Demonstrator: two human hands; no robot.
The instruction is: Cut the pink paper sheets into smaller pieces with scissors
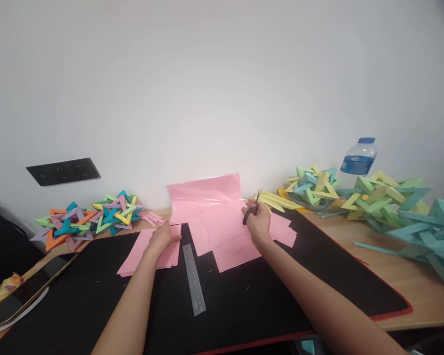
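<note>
Pink sheets (136, 252) lie under the left hand (161, 240), its grip unclear; the right hand (260, 226) clasps scissors (255, 205); bottle label (357, 164) unreadable.

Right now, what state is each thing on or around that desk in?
Scissors: in the right hand, blades up, seemingly slightly apart
Pink paper stack: flat, under the left hand
Loose pink sheets: spread, overlapping
Ruler: flat on the mat
Clear wrapper: pink paper showing through
Bottle: capped
Phone: screen dark
Paper stars: assembled
</note>
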